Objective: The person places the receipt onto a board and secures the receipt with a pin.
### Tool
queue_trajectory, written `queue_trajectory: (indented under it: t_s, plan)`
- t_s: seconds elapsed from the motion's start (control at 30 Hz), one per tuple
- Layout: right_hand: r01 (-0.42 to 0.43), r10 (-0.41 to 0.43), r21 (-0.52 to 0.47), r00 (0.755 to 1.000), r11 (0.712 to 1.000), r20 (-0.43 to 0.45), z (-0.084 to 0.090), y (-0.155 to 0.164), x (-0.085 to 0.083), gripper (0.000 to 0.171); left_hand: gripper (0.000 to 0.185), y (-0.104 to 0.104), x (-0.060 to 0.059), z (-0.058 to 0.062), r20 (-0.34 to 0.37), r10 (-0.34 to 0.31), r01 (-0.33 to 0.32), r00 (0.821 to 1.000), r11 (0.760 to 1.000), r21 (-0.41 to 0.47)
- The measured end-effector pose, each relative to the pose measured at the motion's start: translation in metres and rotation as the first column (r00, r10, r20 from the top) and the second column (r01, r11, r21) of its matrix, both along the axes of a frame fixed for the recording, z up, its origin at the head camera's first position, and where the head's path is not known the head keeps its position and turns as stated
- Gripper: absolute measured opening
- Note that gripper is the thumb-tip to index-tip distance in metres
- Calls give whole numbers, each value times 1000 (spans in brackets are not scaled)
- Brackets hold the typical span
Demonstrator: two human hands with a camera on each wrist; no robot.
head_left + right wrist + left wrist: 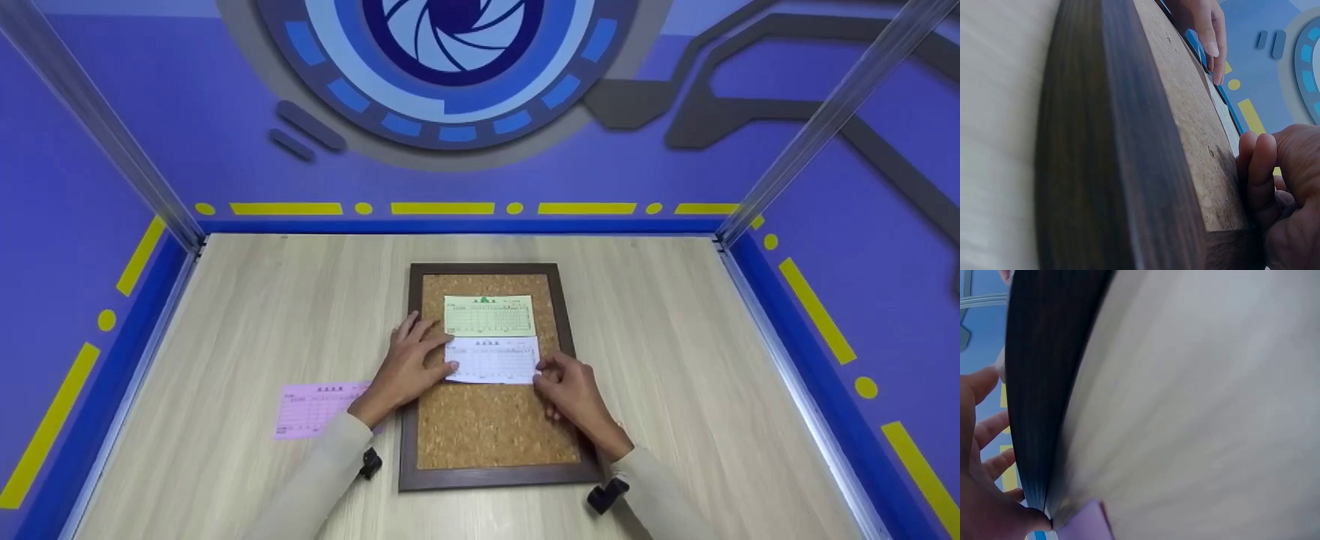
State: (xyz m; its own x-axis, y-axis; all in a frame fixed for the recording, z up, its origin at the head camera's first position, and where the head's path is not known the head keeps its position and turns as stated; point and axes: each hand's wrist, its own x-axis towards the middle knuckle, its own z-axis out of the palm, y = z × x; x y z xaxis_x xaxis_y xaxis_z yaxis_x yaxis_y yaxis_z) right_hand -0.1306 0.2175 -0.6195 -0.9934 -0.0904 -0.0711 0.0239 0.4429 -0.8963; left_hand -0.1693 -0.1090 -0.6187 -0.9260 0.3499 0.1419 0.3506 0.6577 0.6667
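Note:
A cork board [499, 431] with a dark brown frame lies on the table. On its cork, a pale green printed slip [487, 319] has a small green pin [484, 300] at its top edge. Just below it lies a white printed slip [491, 361]. With fingers spread, my left hand [409, 367] reaches over the frame's left side, thumb and index fingertip touching the white slip's left edge. My right hand [574, 390] pinches that slip's right edge between thumb and index finger, the other fingers curled below.
A pink printed slip [311, 412] lies on the wooden table [300, 300] left of the board, partly covered by my left wrist. Blue-purple panels [225, 150] enclose the table at the back and both sides. Black wrist cameras sit on both sleeves.

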Motion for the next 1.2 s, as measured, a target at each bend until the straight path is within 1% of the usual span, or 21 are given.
queue_trajectory:
  t_s: [0.1,0.2,0.47,0.73,0.97,1.1,1.2]
  plan:
    - [3,-3,-1,1000,1000,0,0,0,0,13,61,-2,0,-1,13,-19,20,1000,999,-27]
    - [4,-4,-2,1000,1000,-2,-1,1,0,12,65,-4,1,-1,3,-33,33,999,998,-46]
    - [-6,6,-12,1000,1000,-1,0,0,-1,11,68,-11,3,-3,3,-57,57,998,995,-86]
    - [3,-3,-7,1000,1000,12,0,1,0,13,77,-14,5,-3,43,-71,77,997,985,-156]
    - [3,-3,5,1000,1000,6,-1,1,1,13,75,-15,7,-2,26,-81,84,996,982,-170]
    - [1,-1,2,1000,1000,-7,-1,1,1,13,76,-16,7,-2,29,-82,86,996,980,-179]
    - [18,-18,-12,1000,1000,-13,0,0,3,12,77,-15,7,-3,36,-80,86,996,979,-184]
